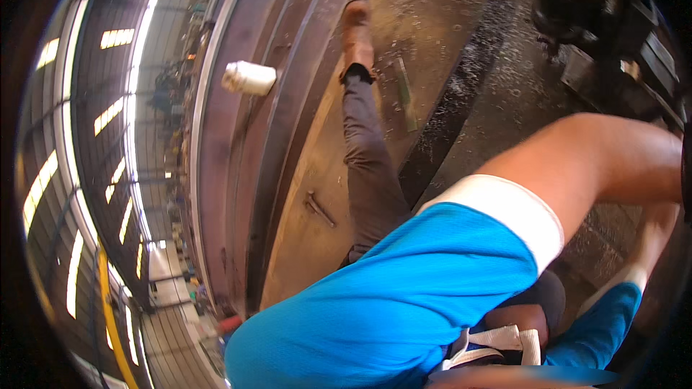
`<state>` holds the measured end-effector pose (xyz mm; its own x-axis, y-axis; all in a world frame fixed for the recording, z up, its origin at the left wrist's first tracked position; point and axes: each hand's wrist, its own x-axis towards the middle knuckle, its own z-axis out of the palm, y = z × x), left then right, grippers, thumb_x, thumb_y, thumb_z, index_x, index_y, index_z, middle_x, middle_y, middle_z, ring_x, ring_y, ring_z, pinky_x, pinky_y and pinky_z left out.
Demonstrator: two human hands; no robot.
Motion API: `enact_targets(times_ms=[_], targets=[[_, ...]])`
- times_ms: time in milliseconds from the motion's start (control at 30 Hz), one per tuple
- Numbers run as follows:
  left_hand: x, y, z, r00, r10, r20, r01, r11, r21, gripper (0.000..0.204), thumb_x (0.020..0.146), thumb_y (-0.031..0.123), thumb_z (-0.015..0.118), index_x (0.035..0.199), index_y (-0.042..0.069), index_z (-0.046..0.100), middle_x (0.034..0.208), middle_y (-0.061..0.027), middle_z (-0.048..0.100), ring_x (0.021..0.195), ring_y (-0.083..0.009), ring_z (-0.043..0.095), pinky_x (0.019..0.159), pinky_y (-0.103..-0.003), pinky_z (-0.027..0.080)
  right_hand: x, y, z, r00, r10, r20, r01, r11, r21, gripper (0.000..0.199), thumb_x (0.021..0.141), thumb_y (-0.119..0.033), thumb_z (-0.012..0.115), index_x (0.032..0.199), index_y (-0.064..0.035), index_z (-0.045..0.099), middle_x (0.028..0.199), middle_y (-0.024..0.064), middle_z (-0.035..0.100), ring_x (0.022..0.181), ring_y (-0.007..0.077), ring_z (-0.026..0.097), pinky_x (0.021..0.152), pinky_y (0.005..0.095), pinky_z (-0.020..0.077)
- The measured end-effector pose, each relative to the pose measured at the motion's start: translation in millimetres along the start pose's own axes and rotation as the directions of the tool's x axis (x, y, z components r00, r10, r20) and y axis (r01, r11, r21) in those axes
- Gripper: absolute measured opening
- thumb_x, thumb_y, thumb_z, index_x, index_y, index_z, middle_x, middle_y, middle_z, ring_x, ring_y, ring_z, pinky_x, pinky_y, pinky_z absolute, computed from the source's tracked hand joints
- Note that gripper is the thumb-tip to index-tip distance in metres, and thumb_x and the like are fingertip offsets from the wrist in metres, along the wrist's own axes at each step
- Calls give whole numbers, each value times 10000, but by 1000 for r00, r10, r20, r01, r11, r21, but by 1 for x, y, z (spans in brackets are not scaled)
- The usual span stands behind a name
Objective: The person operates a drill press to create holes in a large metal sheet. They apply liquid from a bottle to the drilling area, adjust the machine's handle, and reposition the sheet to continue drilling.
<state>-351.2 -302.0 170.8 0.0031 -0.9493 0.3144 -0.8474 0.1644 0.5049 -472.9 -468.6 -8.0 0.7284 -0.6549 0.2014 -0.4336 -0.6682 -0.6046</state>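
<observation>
My left arm, in a blue sleeve (389,288) with a white cuff (508,205), stretches across to the right, and its bare forearm (598,158) runs out at the right edge. Below it my right forearm (652,241) rises toward the same edge, partly covered by the left one. Both hands lie beyond the picture's rim, so what they hold or touch is hidden. Nearest to them is a dark machine (577,11) at the upper right, with a grey metal block (580,68) at its lower side.
Metal shavings (468,86) litter the dark strip by the machine. My leg (367,151) ends in a brown boot (356,36) on the floor, near a green strip (406,94) and a metal rod-like piece (319,209). Long steel beams (234,137) carry a white container (250,78).
</observation>
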Motion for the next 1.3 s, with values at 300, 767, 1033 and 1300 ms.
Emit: enact_targets(times_ms=[300,767,1033,1300], targets=[[-20,-7,12,996,-88,-30,88,996,-1,504,991,375,567,1346,19,527,1283,-195,560,1146,-312,573,1014,-442,434,-8,24,-40,999,-13,31,16,994,-106,460,1013,-368,465,1174,-4,696,1175,137,732,1055,264,699,944,424,545],[-20,18,20,995,-102,25,102,994,-29,595,991,436,534,1414,21,484,1389,-235,523,1243,-373,544,1089,-482,394,-26,-90,-162,998,-64,21,67,911,-407,362,1042,-197,436,1192,0,700,1213,132,732,1081,243,693,954,401,534],[-127,-24,-12,941,-236,-245,204,968,-147,647,991,471,515,1454,22,459,1450,-257,501,1299,-407,528,1132,-505,372,6,-248,-207,990,-124,63,131,680,-721,334,1058,-100,419,1202,2,702,1235,130,731,1096,230,689,960,389,528],[-503,-106,-64,-322,-749,-580,947,-252,-199,755,970,541,530,1545,80,363,1432,-277,561,1300,-460,562,1103,-537,431,9,-82,-93,1000,10,-27,2,914,405,435,1020,-249,612,1375,0,636,1350,122,683,1219,252,647,1054,363,482]])
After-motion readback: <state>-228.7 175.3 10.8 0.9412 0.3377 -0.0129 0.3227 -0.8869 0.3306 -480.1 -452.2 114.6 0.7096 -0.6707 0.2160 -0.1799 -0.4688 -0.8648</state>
